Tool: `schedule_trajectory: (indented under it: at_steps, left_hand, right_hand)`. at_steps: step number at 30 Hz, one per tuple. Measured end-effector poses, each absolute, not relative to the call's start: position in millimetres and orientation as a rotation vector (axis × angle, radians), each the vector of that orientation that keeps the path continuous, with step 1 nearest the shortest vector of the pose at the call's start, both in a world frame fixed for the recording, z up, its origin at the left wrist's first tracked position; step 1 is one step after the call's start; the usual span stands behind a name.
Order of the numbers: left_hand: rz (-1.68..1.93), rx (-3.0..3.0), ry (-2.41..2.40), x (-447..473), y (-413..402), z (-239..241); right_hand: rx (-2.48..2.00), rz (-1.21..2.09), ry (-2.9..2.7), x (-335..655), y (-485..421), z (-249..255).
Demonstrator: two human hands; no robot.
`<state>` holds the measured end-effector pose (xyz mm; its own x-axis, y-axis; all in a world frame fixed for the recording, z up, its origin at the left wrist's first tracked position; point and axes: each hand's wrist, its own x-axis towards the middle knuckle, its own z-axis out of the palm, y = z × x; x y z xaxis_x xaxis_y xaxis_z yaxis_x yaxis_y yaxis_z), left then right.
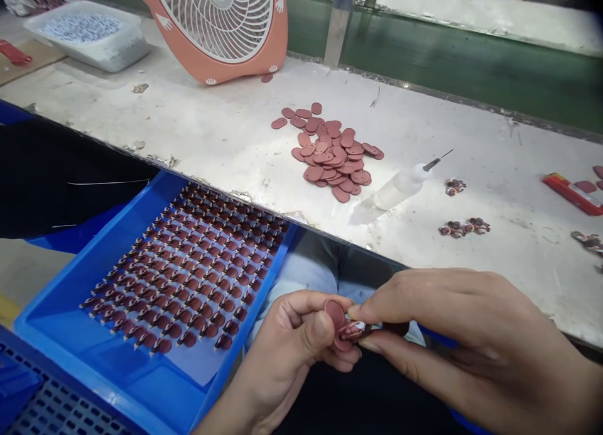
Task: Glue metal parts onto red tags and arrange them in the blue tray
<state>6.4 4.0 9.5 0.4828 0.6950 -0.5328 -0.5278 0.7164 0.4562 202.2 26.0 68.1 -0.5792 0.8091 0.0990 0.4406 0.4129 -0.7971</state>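
Between thumb and fingers, my left hand (301, 334) pinches a reddish-brown oval disc (335, 315). Against its face my right hand (452, 334) grips a small painted figurine (354, 330), and the two parts touch. Much of the figurine is hidden by my right fingers. Beyond my hands, a pile of similar oval discs (334, 155) lies on the bench. A clear squeeze bottle with a needle tip (400, 187) stands tilted or leans beside the pile. A few loose figurines (464, 227) lie to its right.
Left of my lap sits a blue tray (61, 309) with rows of figurines on discs. An orange fan (188, 67) stands on the bench (226, 133), near a white basket (120, 51) of small pieces. A red box (570, 193) lies at the right.
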Motion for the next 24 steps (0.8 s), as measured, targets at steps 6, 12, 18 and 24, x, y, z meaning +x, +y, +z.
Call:
schedule_trajectory:
  at_steps: [6, 12, 18, 24]
  left_hand:
    - [0.763, 0.252, 0.769, 6.4, 2.6, 11.9]
    - [0.814, 0.275, 0.779, 8.0, 1.4, 13.9]
    - [0.786, 0.250, 0.758, 9.0, 1.5, 16.6]
    - [0.739, 0.242, 0.738, 9.0, 2.7, 12.9]
  right_hand:
    - [-1.052, 1.019, -2.238, 204.0, 24.4, 68.8]
    - [-0.988, 0.973, -2.257, 201.9, 24.4, 69.9]
    - [-0.993, 0.953, -2.232, 203.0, 22.9, 71.1]
    - [-0.989, 0.965, -2.181, 202.1, 27.3, 70.6]
